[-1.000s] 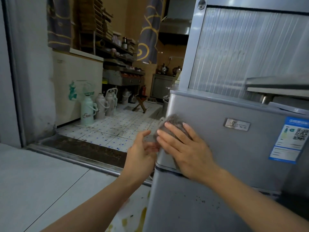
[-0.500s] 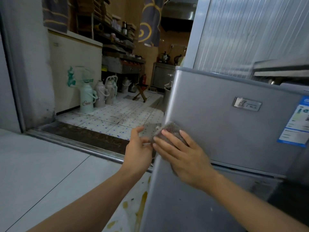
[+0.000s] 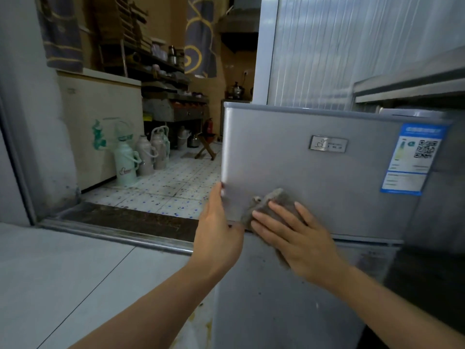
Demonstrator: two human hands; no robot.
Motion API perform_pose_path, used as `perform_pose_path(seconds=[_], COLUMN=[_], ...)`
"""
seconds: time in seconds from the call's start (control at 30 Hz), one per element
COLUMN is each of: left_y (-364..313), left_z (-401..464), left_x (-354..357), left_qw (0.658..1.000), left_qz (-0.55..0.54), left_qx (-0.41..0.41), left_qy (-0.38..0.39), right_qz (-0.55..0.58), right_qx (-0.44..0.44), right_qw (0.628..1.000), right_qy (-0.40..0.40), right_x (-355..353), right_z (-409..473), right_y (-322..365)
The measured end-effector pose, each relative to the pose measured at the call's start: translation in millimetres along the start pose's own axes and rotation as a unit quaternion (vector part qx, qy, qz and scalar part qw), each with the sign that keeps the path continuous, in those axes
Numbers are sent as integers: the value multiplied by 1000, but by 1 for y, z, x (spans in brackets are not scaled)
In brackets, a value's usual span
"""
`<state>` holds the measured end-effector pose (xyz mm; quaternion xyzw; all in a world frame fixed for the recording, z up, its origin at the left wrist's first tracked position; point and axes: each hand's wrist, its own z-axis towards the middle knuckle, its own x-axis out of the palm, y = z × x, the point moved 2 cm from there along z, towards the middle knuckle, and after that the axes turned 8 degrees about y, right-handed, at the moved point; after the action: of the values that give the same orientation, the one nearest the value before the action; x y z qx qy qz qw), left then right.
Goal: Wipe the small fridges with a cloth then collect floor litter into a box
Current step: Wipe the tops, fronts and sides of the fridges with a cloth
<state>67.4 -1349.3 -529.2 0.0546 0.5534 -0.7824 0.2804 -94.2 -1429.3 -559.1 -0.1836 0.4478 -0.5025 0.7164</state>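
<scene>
A small silver fridge (image 3: 327, 177) fills the right half of the view, with a badge and a blue label on its upper door. My right hand (image 3: 294, 238) lies flat on a grey cloth (image 3: 271, 200) and presses it against the lower left part of the upper door. My left hand (image 3: 219, 227) holds the door's left edge, thumb on the front near the bottom corner. The lower door below is speckled with dirt.
A doorway on the left opens onto a tiled kitchen floor with several thermos flasks (image 3: 141, 157), a white chest freezer (image 3: 100, 127), shelves and a small wooden stool (image 3: 206, 147). A metal threshold (image 3: 113, 233) crosses the floor. Yellowish stains (image 3: 201, 321) mark the floor by the fridge.
My right hand and the cloth have slid down and to the right across the upper door. My left hand went from touching the cloth to holding the door's left edge.
</scene>
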Motion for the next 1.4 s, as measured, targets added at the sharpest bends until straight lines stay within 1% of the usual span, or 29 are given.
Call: perform_pose_path(seconds=[0.03,0.07,0.1,0.2,0.23,0.33,0.37,0.43,0.5,0.53,0.57,0.63,0.7,0.8,0.9,0.93,1.0,1.07,1.13,1.2,1.23,1.3,1.33,1.37,1.4], left_y=[-2,-5,-8,-22,-25,-29,-29,-26,-23,-23,-25,-30,-35,-37,-33,-32,-34,-38,-43,-45,-45,-43,-42,-40,-37], left_z=[-2,-3,-3,-3,-3,-5,-7,-10,-13,-14,-15,-14,-12,-11,-13,-13,-14,-14,-12,-10,-9,-8,-9,-11,-13], left_x=[3,6,8,12,14,21,23,27,30,33,36,46,56,65,69,71,79,84,89,94,97,101,104,107,110], left_qw=[1000,1000,1000,997,996,991,989,983,972,966,960,952,952,950,940,933,922,920,914,901,897,894,893,890,886], left_qz=[10,19,29,63,76,123,140,177,226,249,268,289,287,293,315,327,346,354,360,373,377,382,387,394,402], left_qx=[-3,-5,-6,-12,-14,-5,1,12,26,39,58,90,92,94,121,144,172,170,186,219,230,232,229,228,230], left_qy=[2,0,-7,-36,-44,-53,-50,-46,-55,-59,-59,-55,-53,-60,-46,-32,-4,1,9,24,26,26,28,32,37], right_qz=[-6,-7,-7,3,15,48,49,35,30,28,32,61,98,113,103,99,98,99,120,138,143,167,185,200,211], right_qx=[-32,-46,-37,83,113,168,173,144,117,123,147,229,295,338,325,316,324,377,444,476,485,523,547,562,564], right_qw=[999,999,999,995,992,983,983,989,993,992,988,971,949,933,940,943,941,920,883,859,850,819,801,791,790], right_qy=[14,14,6,-52,-59,-55,-39,-3,0,-6,-14,-40,-58,-53,7,16,6,-33,-88,-131,-147,-164,-156,-138,-117], right_x=[0,-1,-5,-20,-22,-10,-2,10,9,5,-1,-15,-21,-8,12,15,12,-1,-15,-21,-18,-5,4,11,17], right_z=[-7,-9,-5,16,19,1,-13,-43,-55,-52,-45,-27,-15,-27,-68,-77,-77,-60,-40,-29,-30,-47,-60,-74,-87], right_y=[-2,-11,-24,-71,-78,-60,-44,-17,-20,-31,-47,-84,-102,-74,-26,-22,-35,-66,-107,-134,-137,-117,-98,-78,-61])
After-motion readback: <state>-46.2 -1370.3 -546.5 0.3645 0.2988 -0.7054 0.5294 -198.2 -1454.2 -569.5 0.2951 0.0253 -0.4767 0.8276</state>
